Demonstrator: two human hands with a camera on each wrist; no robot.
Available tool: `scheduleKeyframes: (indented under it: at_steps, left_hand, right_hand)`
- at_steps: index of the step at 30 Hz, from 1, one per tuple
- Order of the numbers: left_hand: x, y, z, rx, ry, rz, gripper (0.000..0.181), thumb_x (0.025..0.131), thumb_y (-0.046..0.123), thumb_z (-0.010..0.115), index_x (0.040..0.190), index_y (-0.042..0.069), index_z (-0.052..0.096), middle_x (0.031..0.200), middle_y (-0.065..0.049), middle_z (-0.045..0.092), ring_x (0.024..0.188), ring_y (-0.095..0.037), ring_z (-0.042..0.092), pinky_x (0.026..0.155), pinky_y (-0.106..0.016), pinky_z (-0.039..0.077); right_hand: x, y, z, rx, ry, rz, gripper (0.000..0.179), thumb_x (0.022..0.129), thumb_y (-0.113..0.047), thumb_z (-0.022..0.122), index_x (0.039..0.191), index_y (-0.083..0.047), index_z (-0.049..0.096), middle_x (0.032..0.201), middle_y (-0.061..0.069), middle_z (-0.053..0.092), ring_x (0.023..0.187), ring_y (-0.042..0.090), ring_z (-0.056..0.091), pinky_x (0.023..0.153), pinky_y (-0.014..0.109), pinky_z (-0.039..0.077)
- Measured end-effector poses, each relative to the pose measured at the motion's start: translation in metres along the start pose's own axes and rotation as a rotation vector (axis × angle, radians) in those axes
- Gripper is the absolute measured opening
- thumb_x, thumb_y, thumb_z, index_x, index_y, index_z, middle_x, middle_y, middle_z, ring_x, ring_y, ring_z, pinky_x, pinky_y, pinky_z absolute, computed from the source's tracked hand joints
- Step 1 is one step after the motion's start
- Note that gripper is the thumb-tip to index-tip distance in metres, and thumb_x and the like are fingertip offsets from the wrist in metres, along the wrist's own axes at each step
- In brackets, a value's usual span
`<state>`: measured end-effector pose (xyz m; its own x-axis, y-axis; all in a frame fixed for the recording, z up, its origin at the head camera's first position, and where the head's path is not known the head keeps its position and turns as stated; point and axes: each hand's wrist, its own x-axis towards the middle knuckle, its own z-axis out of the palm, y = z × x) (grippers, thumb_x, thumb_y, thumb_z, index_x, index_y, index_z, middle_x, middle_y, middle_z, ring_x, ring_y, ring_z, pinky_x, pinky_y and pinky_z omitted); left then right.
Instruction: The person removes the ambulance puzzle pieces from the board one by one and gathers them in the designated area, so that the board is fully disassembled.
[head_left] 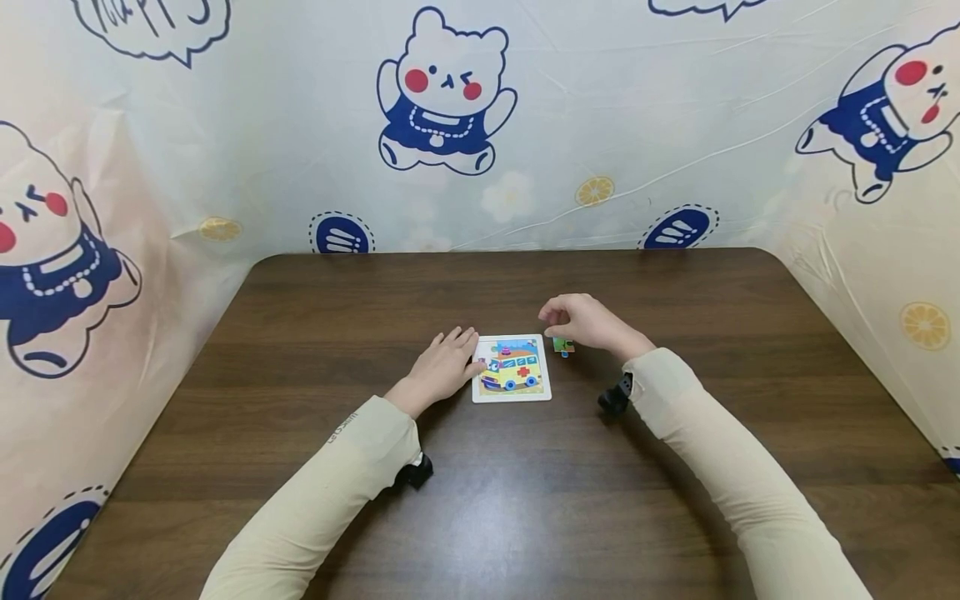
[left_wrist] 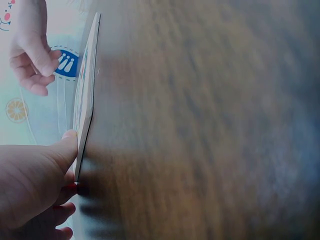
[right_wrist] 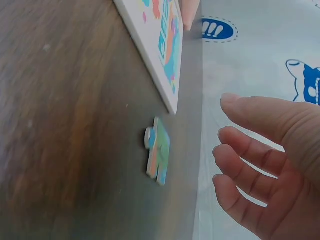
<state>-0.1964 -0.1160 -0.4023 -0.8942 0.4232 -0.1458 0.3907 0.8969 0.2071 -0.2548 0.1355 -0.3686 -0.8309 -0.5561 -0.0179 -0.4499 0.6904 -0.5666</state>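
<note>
A small picture puzzle in a white-rimmed tray (head_left: 517,399) lies flat on the table, showing a yellow ambulance-like vehicle; its upper left part looks pale and bare. My left hand (head_left: 442,365) rests at the tray's left side with fingers stretched out. In the left wrist view its thumb (left_wrist: 65,150) touches the tray's edge. Just right of the tray lies a loose green jigsaw piece (right_wrist: 160,155) with a blue-and-white knob. Above that piece hovers my right hand (head_left: 588,321), fingers loosely bent. The right wrist view shows nothing between its thumb and fingers, apart from the piece.
The brown wooden table (head_left: 465,500) spreads around the tray, its rear edge meeting a cloth backdrop (head_left: 285,125) printed with bears. Similar cloth hangs at both sides. A black wrist device (head_left: 615,397) sits under the right cuff, another (head_left: 416,472) under the left.
</note>
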Motion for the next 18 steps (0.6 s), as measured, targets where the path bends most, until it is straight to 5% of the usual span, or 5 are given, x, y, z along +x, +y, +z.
scheduleKeyframes:
  at_steps: [18]
  left_hand:
    - [0.002, -0.001, 0.002, 0.005, -0.004, -0.002, 0.06, 0.097, 0.037, 0.044, 0.143, 0.001, 0.029, 0.147, -0.014, 0.026, 0.136, -0.029, 0.017, 0.108, -0.045, 0.013]
  right_hand:
    - [0.013, -0.022, 0.018, -0.044, -0.064, -0.096, 0.024, 0.084, -0.008, 0.068, 0.107, -0.003, 0.065, 0.092, 0.006, 0.062, 0.081, 0.019, 0.053, 0.074, 0.032, 0.048]
